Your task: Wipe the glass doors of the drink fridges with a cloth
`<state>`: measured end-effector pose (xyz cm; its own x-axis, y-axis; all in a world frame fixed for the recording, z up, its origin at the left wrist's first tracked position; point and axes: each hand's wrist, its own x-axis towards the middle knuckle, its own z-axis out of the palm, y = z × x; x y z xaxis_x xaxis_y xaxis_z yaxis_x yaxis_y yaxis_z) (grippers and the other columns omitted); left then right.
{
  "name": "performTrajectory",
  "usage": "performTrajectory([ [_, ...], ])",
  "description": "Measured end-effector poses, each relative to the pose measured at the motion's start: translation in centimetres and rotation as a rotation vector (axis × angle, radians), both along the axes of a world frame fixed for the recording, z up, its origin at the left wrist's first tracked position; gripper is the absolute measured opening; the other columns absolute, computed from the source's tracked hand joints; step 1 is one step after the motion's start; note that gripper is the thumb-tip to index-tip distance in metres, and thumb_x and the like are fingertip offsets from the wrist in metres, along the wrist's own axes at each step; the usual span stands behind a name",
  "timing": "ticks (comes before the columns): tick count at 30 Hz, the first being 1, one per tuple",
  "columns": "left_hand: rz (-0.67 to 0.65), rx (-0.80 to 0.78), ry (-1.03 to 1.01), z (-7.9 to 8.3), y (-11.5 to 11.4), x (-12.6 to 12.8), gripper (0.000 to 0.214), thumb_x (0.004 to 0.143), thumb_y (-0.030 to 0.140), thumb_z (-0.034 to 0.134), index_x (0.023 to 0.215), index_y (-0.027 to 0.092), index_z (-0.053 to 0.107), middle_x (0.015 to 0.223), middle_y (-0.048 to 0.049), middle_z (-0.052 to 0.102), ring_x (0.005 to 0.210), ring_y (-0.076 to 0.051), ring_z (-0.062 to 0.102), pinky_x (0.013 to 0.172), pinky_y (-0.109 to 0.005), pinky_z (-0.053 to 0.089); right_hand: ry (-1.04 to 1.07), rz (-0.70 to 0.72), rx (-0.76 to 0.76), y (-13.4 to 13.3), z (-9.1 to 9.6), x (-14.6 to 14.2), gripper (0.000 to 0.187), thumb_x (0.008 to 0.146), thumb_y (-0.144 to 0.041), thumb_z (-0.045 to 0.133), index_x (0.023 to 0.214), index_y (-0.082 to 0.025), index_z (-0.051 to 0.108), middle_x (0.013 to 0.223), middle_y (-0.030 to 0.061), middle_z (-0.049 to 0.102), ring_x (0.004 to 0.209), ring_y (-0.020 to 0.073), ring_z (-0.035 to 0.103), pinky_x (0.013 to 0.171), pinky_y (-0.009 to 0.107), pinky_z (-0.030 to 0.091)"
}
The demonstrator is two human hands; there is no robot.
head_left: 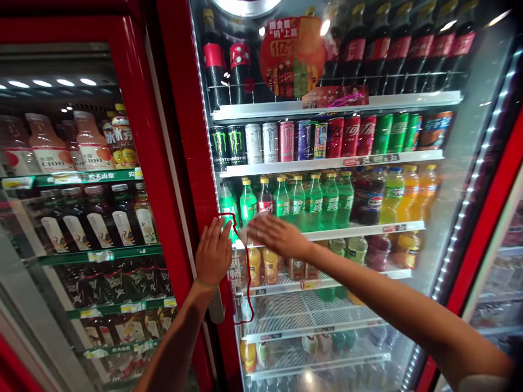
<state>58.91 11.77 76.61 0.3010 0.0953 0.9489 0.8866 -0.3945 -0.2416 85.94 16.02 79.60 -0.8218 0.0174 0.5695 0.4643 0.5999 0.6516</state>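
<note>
Your left hand (213,251) open, fingers up, against red door frame (195,163), just above upright metal handle (217,306), not gripping it. Your right hand (278,235) open, flat near door glass (351,65), before green soda bottles (314,204). Left hand nearer handle.

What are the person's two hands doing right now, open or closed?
Left hand: open, holding nothing.
Right hand: open, holding nothing, before the drinks cooler door.
</note>
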Motion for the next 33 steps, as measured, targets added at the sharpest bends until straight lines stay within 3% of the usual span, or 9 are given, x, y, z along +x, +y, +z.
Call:
performTrajectory([
  [3,-0.034,0.034,-0.070,0.0,0.0,0.0,0.060,0.101,0.016,0.049,0.160,0.019,0.039,0.155,-0.0149,0.055,0.154,-0.026,0.039,0.127,-0.048,0.034,0.335,-0.075,0.031,0.9,6.8,1.1,0.083,0.102,-0.021,0.054,0.168,-0.036,0.006,0.175,-0.0009,0.017,0.161,0.0298,0.019,0.133,0.060,0.023],
  [5,-0.050,0.045,-0.105,-0.1,0.0,0.0,0.057,0.102,0.017,0.048,0.158,0.018,0.042,0.153,-0.0157,0.056,0.153,-0.026,0.040,0.126,-0.048,0.034,0.449,-0.069,0.044,1.0,7.7,0.5,0.083,0.102,-0.021,0.054,0.168,-0.037,0.005,0.176,-0.0012,0.012,0.162,0.0319,0.014,0.132,0.063,0.022],
  [10,-0.133,0.053,-0.167,-0.2,0.1,-0.3,0.052,0.104,0.020,0.043,0.156,0.017,0.044,0.153,-0.0164,0.056,0.151,-0.026,0.044,0.126,-0.048,0.036,-0.017,0.097,-0.018,-0.1,-1.5,-3.4,0.069,0.104,-0.026,0.053,0.166,-0.023,0.023,0.169,0.0052,0.035,0.159,0.0228,0.028,0.130,0.047,0.034],
  [12,-0.160,0.054,-0.180,-0.2,0.1,-0.4,0.052,0.104,0.020,0.042,0.156,0.017,0.045,0.152,-0.0168,0.057,0.150,-0.026,0.044,0.125,-0.048,0.036,-0.166,0.146,-0.019,0.0,-1.9,-3.8,0.065,0.104,-0.026,0.054,0.164,-0.021,0.030,0.167,0.0056,0.039,0.157,0.0207,0.032,0.129,0.044,0.034],
  [17,-0.205,0.069,-0.210,-0.3,0.0,-0.4,0.051,0.105,0.022,0.038,0.156,0.017,0.044,0.149,-0.0167,0.059,0.149,-0.026,0.045,0.124,-0.049,0.038,0.082,0.049,0.021,1.6,8.9,-3.8,0.079,0.101,-0.021,0.057,0.168,-0.029,0.015,0.174,0.0034,0.021,0.162,0.0266,0.016,0.134,0.054,0.019],
  [19,-0.228,0.094,-0.224,-0.3,0.0,-0.4,0.052,0.106,0.023,0.037,0.157,0.017,0.043,0.150,-0.0167,0.058,0.150,-0.026,0.045,0.124,-0.049,0.038,0.189,0.021,0.032,1.7,10.4,-4.8,0.082,0.101,-0.023,0.058,0.168,-0.030,0.011,0.175,0.0028,0.015,0.162,0.0293,0.012,0.134,0.057,0.016],
  [24,-0.272,0.100,-0.259,-0.5,0.2,-0.6,0.052,0.107,0.026,0.036,0.158,0.018,0.041,0.155,-0.0171,0.053,0.151,-0.026,0.043,0.125,-0.047,0.037,-0.074,0.172,0.057,1.1,1.4,-6.7,0.071,0.103,-0.035,0.057,0.165,-0.019,0.027,0.170,0.0072,0.031,0.160,0.0251,0.025,0.131,0.048,0.032],
  [26,-0.267,0.093,-0.240,-0.5,0.2,-0.6,0.053,0.107,0.026,0.037,0.159,0.018,0.040,0.155,-0.0170,0.052,0.151,-0.026,0.043,0.125,-0.047,0.037,-0.213,0.227,0.073,1.1,0.1,-6.2,0.066,0.102,-0.034,0.057,0.162,-0.018,0.035,0.167,0.0068,0.039,0.158,0.0222,0.031,0.129,0.044,0.035],
  [33,-0.222,0.104,-0.211,-0.5,0.0,-0.6,0.053,0.107,0.026,0.036,0.159,0.018,0.040,0.153,-0.0172,0.055,0.151,-0.027,0.043,0.125,-0.051,0.036,0.113,-0.024,0.016,1.4,11.5,-6.6,0.074,0.103,-0.029,0.054,0.167,-0.032,0.017,0.174,0.0014,0.021,0.162,0.0258,0.013,0.134,0.056,0.017],
])
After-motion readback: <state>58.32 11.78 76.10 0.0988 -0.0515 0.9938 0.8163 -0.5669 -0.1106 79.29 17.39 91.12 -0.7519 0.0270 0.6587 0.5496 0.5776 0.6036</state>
